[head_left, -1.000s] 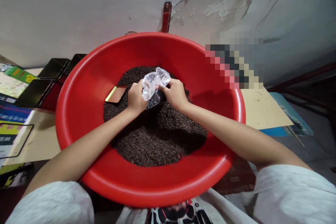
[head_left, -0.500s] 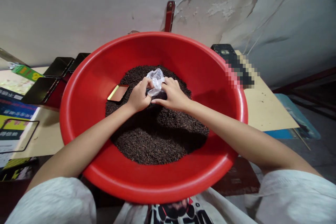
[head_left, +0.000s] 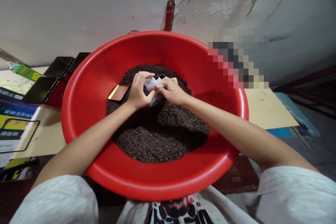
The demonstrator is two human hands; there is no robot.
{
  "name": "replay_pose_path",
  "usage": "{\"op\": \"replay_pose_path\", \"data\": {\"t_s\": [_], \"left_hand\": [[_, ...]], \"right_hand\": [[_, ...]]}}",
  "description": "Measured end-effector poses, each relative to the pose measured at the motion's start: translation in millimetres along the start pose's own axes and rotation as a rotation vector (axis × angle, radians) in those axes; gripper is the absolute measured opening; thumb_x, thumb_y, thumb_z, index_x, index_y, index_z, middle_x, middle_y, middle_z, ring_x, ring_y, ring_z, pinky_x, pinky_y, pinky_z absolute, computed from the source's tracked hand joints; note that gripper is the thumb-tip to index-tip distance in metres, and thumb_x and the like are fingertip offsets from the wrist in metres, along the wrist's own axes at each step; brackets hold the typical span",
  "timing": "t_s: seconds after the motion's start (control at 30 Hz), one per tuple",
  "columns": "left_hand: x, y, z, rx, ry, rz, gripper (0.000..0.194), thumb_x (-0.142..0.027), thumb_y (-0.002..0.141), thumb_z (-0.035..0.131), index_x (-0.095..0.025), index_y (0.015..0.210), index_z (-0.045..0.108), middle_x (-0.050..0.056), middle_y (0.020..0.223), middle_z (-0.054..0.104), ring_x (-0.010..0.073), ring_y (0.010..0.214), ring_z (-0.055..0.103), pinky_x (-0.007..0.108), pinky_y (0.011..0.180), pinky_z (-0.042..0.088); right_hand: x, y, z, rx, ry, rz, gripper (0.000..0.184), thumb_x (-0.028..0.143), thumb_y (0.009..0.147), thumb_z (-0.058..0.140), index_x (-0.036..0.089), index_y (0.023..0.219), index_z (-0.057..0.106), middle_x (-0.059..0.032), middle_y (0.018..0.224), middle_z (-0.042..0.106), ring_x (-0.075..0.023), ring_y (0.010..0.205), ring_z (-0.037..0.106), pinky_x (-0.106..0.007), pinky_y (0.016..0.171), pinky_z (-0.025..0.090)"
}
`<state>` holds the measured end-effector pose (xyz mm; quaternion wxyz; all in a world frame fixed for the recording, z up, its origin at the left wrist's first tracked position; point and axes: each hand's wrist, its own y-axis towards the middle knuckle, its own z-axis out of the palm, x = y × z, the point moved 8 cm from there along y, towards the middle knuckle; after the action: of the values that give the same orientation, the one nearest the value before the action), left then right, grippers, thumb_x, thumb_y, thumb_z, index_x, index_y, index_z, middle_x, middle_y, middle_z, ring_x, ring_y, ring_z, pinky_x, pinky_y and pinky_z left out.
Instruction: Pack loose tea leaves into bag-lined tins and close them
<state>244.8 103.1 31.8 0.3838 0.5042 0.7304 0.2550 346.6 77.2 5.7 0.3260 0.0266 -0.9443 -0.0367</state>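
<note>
A clear plastic bag (head_left: 153, 83) bunches up at the mouth of a dark tin (head_left: 159, 102), which rests on dark, dry tea-like leaves (head_left: 157, 143) in a big red basin (head_left: 154, 190). My left hand (head_left: 139, 91) curls round the tin's left side, thumb and fingers at the bag's edge. With its fingertips pinched on the gathered bag, my right hand (head_left: 173, 90) sits over the tin's right side. Left of my left hand, a shallow tin lid (head_left: 119, 92) with a shiny inside lies on the leaves. How full the bag is stays hidden.
Open dark tins (head_left: 43, 89) stand on the table (head_left: 270, 108) left of the basin, near a green box (head_left: 27, 72). Printed packaging (head_left: 15, 112) lies at the far left, a thin black frame (head_left: 38, 134) on it. The right rear is blurred out.
The bag's upright top has been pressed down and gathered lower at the tin's mouth. My left hand has opened wider round the tin; my right fingers have moved in onto the bag.
</note>
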Motion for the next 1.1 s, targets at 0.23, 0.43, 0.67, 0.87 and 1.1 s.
{"op": "replay_pose_path", "data": {"t_s": [0.23,0.43,0.67,0.87,1.1], "left_hand": [[-8,-4,-2.2,0.014,-0.046,0.022,0.035,-0.047,0.082,0.049,-0.019,0.103,0.052,0.01,0.099,0.062,0.0253,0.095,0.056,0.043,0.085,0.044],[-1,-6,10.4,0.268,-0.049,0.052,0.053,-0.065,0.084,0.039,-0.018,0.1,0.059,0.011,0.096,0.066,0.0248,0.091,0.06,0.041,0.083,0.046],[-3,-8,20.1,0.442,0.129,0.103,0.065,-0.074,0.075,0.048,-0.014,0.097,0.062,0.014,0.093,0.069,0.0295,0.087,0.063,0.045,0.086,0.045],[2,-26,11.7,0.636,0.131,0.23,0.08,-0.072,0.062,0.067,-0.009,0.111,0.057,0.019,0.108,0.065,0.0343,0.102,0.061,0.051,0.097,0.043],[8,-48,11.7,0.677,0.166,0.22,0.072,-0.046,0.07,0.071,-0.009,0.127,0.047,0.022,0.13,0.052,0.036,0.124,0.047,0.059,0.11,0.03]], "right_hand": [[-7,9,-8,-0.045,0.053,0.106,0.022,0.025,0.094,0.038,0.018,0.106,0.055,-0.0047,0.096,0.064,-0.0195,0.093,0.055,-0.04,0.094,0.028],[-10,16,-6,-0.125,-0.061,0.147,0.024,0.022,0.089,0.043,0.015,0.111,0.048,-0.0047,0.085,0.067,-0.018,0.076,0.057,-0.038,0.091,0.031],[3,4,-8,-0.244,-0.372,0.096,0.024,0.028,0.094,0.039,0.016,0.1,0.059,-0.0099,0.086,0.067,-0.0242,0.091,0.057,-0.04,0.088,0.032],[8,4,-23,-0.375,-0.458,-0.038,0.029,0.028,0.091,0.043,0.017,0.078,0.066,-0.0135,0.105,0.061,-0.0307,0.105,0.049,-0.048,0.088,0.034],[29,-5,-5,-0.168,-0.422,-0.447,0.041,0.031,0.096,0.028,0.015,0.112,0.063,-0.0136,0.116,0.063,-0.0252,0.109,0.055,-0.046,0.097,0.038]]}}
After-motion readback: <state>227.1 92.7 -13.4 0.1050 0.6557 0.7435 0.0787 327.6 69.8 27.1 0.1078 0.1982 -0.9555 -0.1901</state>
